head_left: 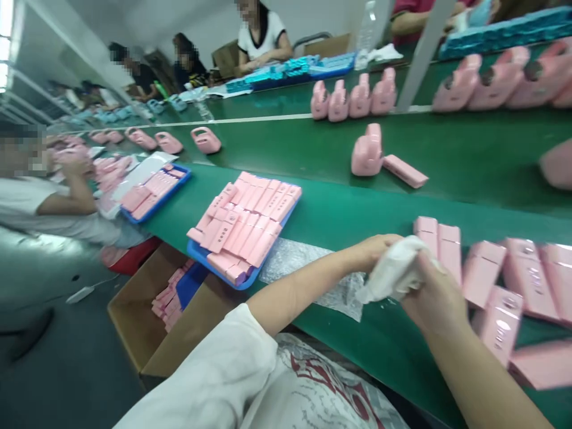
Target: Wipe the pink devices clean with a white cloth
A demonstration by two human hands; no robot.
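Both my hands meet over the near edge of the green table [357, 220]. My left hand [373, 250] and my right hand [435, 295] are both closed around a crumpled white cloth [395, 271]. Whether anything lies inside the cloth is hidden. Just behind and to the right of my hands lie several flat pink plastic pieces [491, 274], side by side. A blue tray [223, 271] stacked with more pink pieces sits to the left of my arm.
Bubble wrap [304, 262] lies under my left forearm. Pink handled casings [366, 152] stand on the green conveyor. An open cardboard box [147, 310] sits on the floor. A second blue tray [154, 193] lies beside a seated person at left; other people sit across the table.
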